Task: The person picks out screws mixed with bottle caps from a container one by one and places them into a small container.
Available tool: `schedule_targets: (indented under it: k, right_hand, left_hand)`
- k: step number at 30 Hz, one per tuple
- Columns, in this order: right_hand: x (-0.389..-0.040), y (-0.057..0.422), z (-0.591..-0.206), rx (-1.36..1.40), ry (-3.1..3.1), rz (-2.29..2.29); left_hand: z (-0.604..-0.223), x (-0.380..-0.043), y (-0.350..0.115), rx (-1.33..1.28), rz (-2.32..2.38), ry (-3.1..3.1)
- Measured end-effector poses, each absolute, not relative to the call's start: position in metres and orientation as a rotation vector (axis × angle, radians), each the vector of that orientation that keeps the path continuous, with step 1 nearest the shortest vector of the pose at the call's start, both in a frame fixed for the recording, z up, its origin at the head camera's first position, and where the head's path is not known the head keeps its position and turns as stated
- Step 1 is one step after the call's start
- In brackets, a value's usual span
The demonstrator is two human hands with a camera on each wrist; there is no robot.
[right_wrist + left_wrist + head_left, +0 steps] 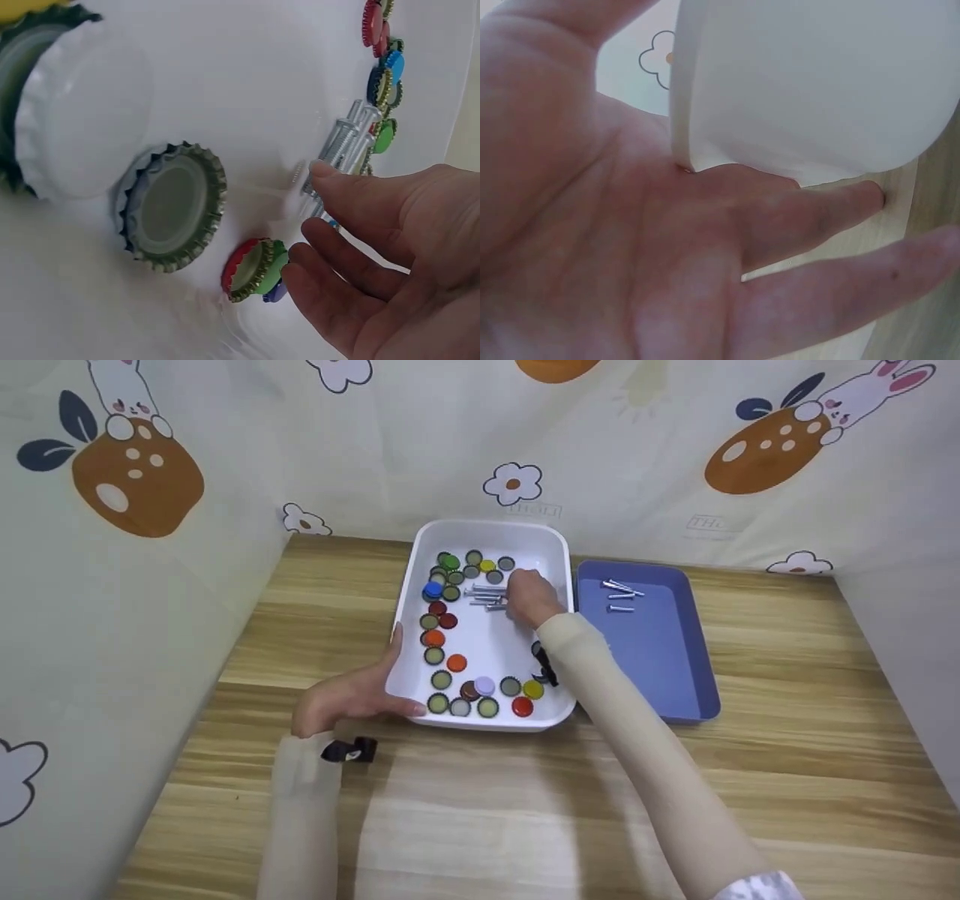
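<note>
My right hand (pixel 531 596) reaches into the white tray (pixel 480 721) and pinches a small bunch of silver screws (pixel 487 591) between thumb and fingers. In the right wrist view, the thumb tip lies against the threaded screws (pixel 341 146), with the index fingertip just below. Bottle caps (pixel 433 638) in many colours lie along the tray's left and near sides, some overlapping. At the tray's near left corner is my left hand (pixel 352 694), thumb along the front edge. The left wrist view shows its fingers (pixel 810 225) extended under and beside the tray's white wall (pixel 817 82).
Against the white tray's right side stands a blue-purple tray (pixel 637 660), where several loose screws (pixel 621 595) lie near the far end. Both trays sit on a wood-grain table (pixel 300 607). A printed cloth (pixel 420 450) hangs behind and along the sides.
</note>
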State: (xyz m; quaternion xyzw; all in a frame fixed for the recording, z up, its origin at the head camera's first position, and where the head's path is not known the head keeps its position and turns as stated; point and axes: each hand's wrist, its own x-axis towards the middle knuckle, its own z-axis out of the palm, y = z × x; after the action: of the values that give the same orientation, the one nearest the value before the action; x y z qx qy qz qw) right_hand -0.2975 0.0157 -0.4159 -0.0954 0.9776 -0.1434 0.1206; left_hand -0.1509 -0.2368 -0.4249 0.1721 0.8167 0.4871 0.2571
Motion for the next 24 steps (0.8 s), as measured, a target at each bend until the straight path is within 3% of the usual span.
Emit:
schedule_targets:
  k: [24]
  right_hand:
    - [-0.298, 0.014, -0.43, -0.321, 2.93, -0.361]
  left_hand:
    - [-0.425, -0.149, -0.238, 0.425, 1.347, 2.192]
